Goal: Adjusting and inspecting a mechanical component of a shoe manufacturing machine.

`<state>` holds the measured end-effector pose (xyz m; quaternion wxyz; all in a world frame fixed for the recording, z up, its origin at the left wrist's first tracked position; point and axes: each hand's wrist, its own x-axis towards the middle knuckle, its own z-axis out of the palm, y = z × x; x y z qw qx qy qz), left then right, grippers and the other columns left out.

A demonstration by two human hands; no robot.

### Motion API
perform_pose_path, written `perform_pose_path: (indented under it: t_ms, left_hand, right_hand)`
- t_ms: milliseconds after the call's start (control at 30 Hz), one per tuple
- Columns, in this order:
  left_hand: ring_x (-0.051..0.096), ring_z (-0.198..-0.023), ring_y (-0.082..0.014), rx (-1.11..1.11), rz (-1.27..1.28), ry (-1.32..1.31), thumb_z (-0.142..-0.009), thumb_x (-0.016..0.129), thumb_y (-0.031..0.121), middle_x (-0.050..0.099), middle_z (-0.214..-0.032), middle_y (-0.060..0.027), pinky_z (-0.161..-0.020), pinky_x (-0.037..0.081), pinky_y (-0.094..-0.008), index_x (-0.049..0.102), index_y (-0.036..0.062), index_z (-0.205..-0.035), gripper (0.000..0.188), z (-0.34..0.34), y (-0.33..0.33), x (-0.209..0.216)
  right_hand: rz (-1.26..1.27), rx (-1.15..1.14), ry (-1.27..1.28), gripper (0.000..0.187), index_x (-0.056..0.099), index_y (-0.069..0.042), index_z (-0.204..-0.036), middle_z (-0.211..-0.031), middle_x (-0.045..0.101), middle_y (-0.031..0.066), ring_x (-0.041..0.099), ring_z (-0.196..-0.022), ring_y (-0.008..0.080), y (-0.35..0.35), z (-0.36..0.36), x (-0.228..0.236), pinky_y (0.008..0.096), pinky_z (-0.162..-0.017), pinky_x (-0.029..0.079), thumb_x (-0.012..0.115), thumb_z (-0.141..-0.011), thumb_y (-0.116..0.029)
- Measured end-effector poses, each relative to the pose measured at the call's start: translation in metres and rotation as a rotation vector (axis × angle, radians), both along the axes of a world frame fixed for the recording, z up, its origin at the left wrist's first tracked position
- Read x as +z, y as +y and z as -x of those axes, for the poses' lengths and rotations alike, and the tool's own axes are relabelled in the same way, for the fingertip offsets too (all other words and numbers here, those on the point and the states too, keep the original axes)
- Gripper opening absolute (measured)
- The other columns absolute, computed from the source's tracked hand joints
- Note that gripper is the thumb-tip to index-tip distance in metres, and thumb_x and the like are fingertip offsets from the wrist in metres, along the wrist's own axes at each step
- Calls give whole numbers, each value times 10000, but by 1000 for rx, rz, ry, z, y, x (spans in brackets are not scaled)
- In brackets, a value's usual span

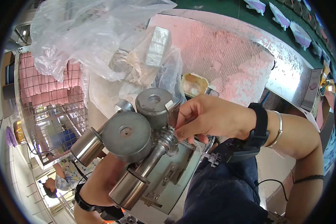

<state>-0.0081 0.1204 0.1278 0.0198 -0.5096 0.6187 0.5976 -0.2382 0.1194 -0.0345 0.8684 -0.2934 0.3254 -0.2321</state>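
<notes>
A small machine with two round grey metal rollers stands before me: the nearer roller (119,130) is smooth on top, the farther roller (151,100) has a textured side. Two shiny metal cylinders flank them, one on the left (86,147) and one in front (128,188). My right hand (201,115) is beside the farther roller, fingers bent and closed at a thin upright metal plate (172,114). Whatever its fingertips hold is hidden. My left hand (110,170) reaches up behind the nearer roller and left cylinder, which hide its fingers.
Beyond the machine lie crumpled clear plastic bags (89,33), a silvery block (158,46) and a yellowish dish (195,85) beside a pink-dusted board (227,56). A wire rack (52,97) stands left; another person (63,175) is past it. Purple-white pieces (300,35) line the far right.
</notes>
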Motion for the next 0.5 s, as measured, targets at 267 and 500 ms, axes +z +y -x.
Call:
perform_pose_path:
  t_ms: [267,500]
  left_hand:
    - [505,-1248,-225,-25,-24,-26,-796,765,107,538,-1342,-147,-1037,379,-353,405,-19,-1391,707,-9,-5,-6]
    - [481,-1258,-217,-7,13,60,-789,752,84,524,-1343,-136,-1058,352,-365,393,-13,-1392,709,-14,-3,-11]
  right_hand:
    - [-61,-204,-116,194,686,-13,-792,-695,623,-6,552,-612,43,19,-1,-10,225,-506,432,654,-875,-185]
    - [1046,-364,470,104,653,-25,-900,-747,603,72,581,-604,208,45,13,-7,297,-519,463,617,-884,-121]
